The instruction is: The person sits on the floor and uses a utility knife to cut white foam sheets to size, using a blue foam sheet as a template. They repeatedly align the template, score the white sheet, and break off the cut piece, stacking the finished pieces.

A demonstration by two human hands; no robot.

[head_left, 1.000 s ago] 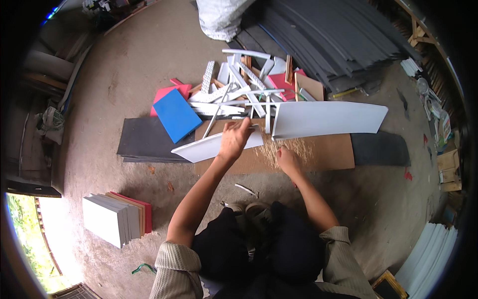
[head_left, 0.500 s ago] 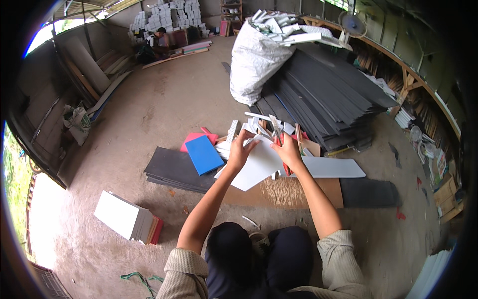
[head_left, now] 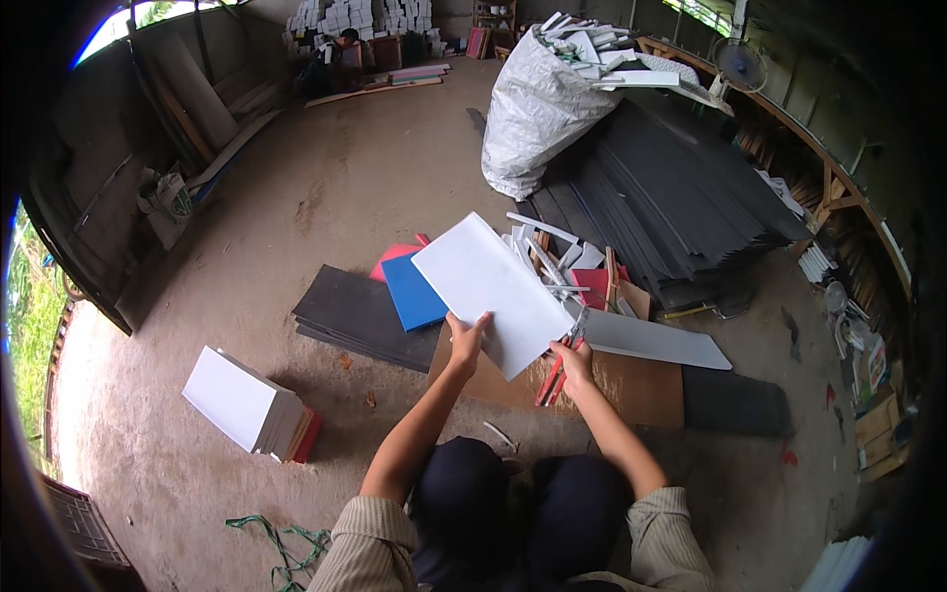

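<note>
My left hand is closed on the near left edge of a white rectangular foam sheet, thumb on top. The sheet is tilted up over the work spot. At its near right corner my right hand is closed around a red utility knife, whose metal end points up and away; these fingers also touch the sheet's corner. Under and beside the sheet lie a blue sheet, a pink sheet and a brown board with a scuffed surface.
Black sheets lie at left. A stack of white pieces sits nearer. White offcuts are heaped beyond. A stuffed white sack leans by a large black sheet pile. Another person is far back.
The white sheet has turned and come up, its broad face now showing. My left hand has shifted to its near edge. My right hand, still with the knife, has come nearer.
</note>
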